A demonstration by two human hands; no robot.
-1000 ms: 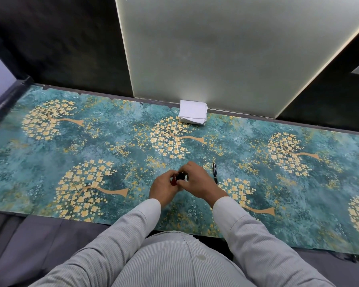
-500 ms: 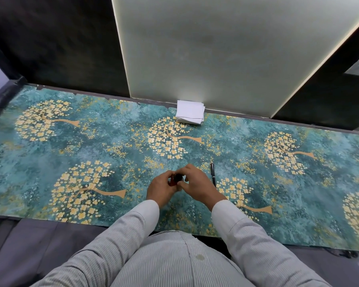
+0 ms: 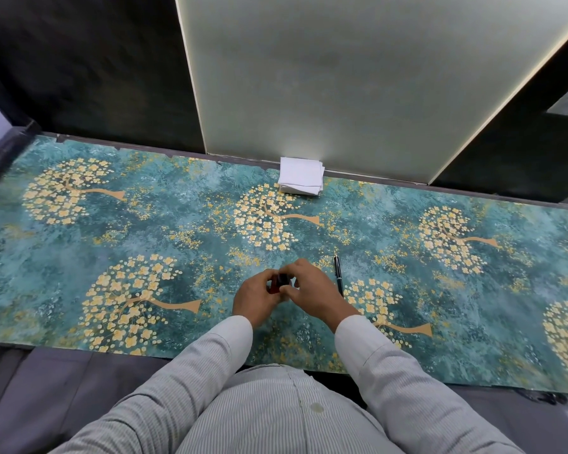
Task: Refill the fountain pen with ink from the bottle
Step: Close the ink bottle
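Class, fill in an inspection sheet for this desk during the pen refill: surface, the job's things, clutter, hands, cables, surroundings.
Surface: teal table covering printed with golden trees.
Job's things: small ink bottle, red with a dark top, held between both hands; fountain pen lying beside the right hand, untouched.
Clutter: stack of white paper squares at the far edge.
Hands: left hand grips the bottle; right hand grips its top.
Cables: nothing seen.
Surroundings: pale panel between dark walls behind the table.
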